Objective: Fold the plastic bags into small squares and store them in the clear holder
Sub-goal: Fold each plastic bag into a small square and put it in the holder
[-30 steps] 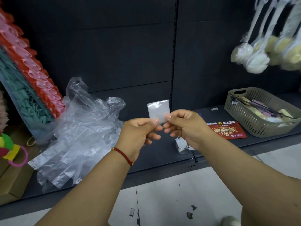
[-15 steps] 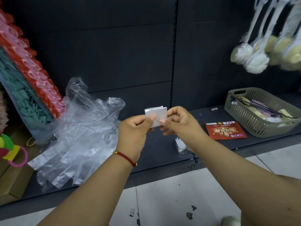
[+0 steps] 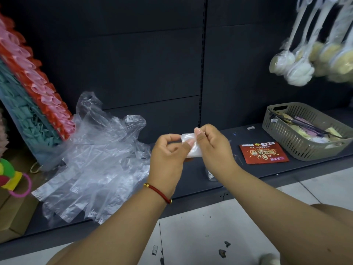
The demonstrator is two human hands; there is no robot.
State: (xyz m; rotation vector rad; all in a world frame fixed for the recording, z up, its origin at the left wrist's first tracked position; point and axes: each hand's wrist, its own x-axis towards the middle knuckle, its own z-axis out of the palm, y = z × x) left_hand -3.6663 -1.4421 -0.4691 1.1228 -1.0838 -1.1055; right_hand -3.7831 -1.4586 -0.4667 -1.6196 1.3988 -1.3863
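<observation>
A small folded plastic bag (image 3: 192, 147), white and nearly square, is held between both hands above the dark shelf (image 3: 193, 169). My left hand (image 3: 168, 155) pinches its left side with curled fingers. My right hand (image 3: 214, 146) pinches its top right edge with thumb and forefinger. A loose pile of clear plastic bags (image 3: 95, 163) lies on the shelf to the left. The clear holder (image 3: 210, 174) stands on the shelf under my right wrist, mostly hidden by it.
A red packet (image 3: 263, 153) lies on the shelf right of my hands. Beyond it stands a grey basket (image 3: 298, 144) with small items. Bath sponges on handles (image 3: 298, 67) hang at the upper right. Red and teal goods (image 3: 32, 104) lean at the left.
The folded bag stood upright as a flat square; now it is folded over and tipped lower between my hands, which have drawn closer together.
</observation>
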